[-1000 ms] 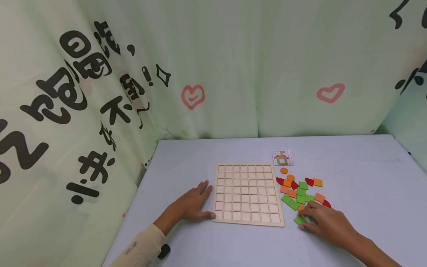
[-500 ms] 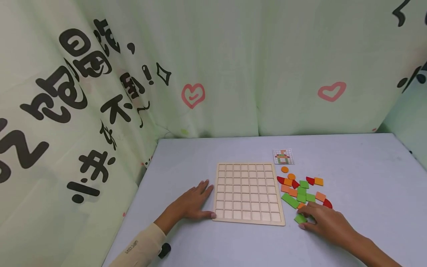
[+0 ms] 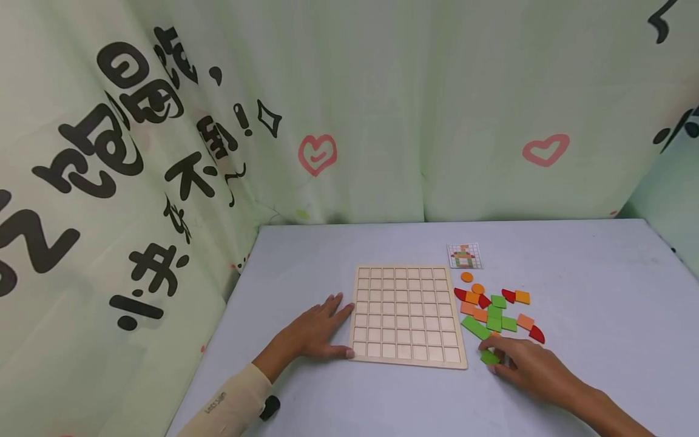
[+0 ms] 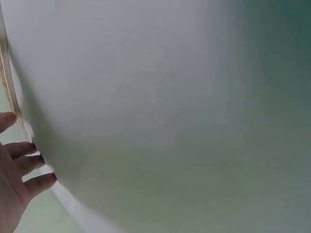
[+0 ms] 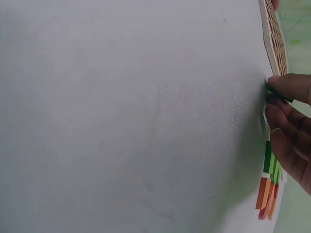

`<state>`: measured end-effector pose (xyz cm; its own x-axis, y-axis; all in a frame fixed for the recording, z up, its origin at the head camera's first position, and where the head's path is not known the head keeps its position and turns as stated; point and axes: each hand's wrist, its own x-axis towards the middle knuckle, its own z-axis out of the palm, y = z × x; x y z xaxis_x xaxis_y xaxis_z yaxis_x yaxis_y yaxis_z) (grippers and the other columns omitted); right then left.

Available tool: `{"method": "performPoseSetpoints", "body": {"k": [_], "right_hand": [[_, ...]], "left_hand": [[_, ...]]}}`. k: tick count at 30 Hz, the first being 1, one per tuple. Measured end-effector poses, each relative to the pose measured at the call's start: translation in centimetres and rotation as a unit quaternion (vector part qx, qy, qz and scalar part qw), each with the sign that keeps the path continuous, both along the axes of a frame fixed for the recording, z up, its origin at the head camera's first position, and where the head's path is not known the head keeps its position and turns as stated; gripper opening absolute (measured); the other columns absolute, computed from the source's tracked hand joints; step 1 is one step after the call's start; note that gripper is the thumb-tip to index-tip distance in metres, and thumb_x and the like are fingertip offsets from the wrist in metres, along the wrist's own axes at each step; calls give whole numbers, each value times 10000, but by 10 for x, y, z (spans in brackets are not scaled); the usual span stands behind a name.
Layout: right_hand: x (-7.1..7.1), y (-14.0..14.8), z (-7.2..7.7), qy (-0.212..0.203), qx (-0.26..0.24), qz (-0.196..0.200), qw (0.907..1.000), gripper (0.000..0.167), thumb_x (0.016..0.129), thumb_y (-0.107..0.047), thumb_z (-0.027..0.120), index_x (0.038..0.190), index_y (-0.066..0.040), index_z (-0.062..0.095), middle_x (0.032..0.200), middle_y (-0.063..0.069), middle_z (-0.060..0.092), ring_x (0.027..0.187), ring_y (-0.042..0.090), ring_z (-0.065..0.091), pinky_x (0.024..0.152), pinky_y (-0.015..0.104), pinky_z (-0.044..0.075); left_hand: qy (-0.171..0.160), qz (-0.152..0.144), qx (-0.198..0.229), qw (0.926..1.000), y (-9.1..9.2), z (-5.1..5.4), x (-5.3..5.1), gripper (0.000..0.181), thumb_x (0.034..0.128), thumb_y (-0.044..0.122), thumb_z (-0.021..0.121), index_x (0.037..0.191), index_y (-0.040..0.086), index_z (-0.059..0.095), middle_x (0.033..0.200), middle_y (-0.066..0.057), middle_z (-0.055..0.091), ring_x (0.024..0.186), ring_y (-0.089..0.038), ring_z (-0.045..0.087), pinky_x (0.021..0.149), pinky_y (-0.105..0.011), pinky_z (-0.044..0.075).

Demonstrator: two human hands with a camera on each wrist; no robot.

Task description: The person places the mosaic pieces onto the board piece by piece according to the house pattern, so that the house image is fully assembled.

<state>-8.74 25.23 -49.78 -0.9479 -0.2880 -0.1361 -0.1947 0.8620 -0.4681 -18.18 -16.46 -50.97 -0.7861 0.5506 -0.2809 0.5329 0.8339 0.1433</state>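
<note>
A pale wooden grid board (image 3: 406, 315) lies on the white table. My left hand (image 3: 317, 334) rests at its left side with fingers spread, thumb and index finger touching the frame. Only the board's rim (image 4: 8, 82) shows in the left wrist view, beside that hand. Right of the board, my right hand (image 3: 526, 361) pinches a green square tile (image 3: 489, 357) between thumb and fingers. The right wrist view shows this tile edge-on, mostly covered by the thumb. Just beyond the hand lie loose tiles, among them a green strip (image 3: 476, 328) and an orange tile partly hidden by the fingers.
Several green, orange and red pieces spread right of the board, including a red quarter-round (image 3: 537, 334) and an orange disc (image 3: 466, 277). A small pattern card (image 3: 465, 256) lies behind them. A curtain (image 3: 371, 109) hangs along the table's back edge.
My right fingers have closed in on the green tile, and it has shifted slightly and tilted in their grip. The left hand stays against the board. The head view has shifted slightly.
</note>
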Motion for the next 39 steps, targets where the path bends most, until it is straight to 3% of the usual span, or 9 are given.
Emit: {"method": "performPoseSetpoints", "body": {"k": [7,19,29,33,39], "right_hand": [[-5,2,0,-69,-188,45,9998,341,803,-220,836,1122,-205,715,790,-152,583,672,19,466,584,188,440],[-14,-12,11,8,-1144,211,9932,328,834,-204,815,1132,-142,694,796,-112,564,667,9,465,587,185,441],[-24,-31,11,-548,-1983,222,9784,349,857,-171,792,1167,-61,678,851,-19,621,603,58,502,554,205,443],[-28,-39,8,-776,-2121,349,9735,339,867,-155,780,1171,-52,671,867,0,622,593,67,522,562,208,470],[-33,-50,6,-771,-2063,349,9748,334,857,-155,791,1162,-75,682,875,-15,632,616,74,544,577,208,485]], "left_hand": [[-22,3,7,10000,1,3,1,1028,803,816,542,1603,235,258,1671,-138,214,1541,-321,229,1177,-500,327],[-91,21,39,9999,0,2,0,1047,791,824,553,1607,243,250,1675,-135,201,1545,-319,214,1185,-497,316],[-74,32,79,9999,2,0,-1,1052,782,821,576,1604,247,256,1672,-141,208,1541,-338,219,1172,-517,332],[-81,63,103,9999,3,0,0,1057,771,818,594,1599,244,273,1666,-146,225,1529,-367,240,1158,-543,344],[-60,80,58,9999,3,2,0,1054,772,814,601,1598,247,273,1665,-142,230,1527,-375,241,1131,-603,348]]}}
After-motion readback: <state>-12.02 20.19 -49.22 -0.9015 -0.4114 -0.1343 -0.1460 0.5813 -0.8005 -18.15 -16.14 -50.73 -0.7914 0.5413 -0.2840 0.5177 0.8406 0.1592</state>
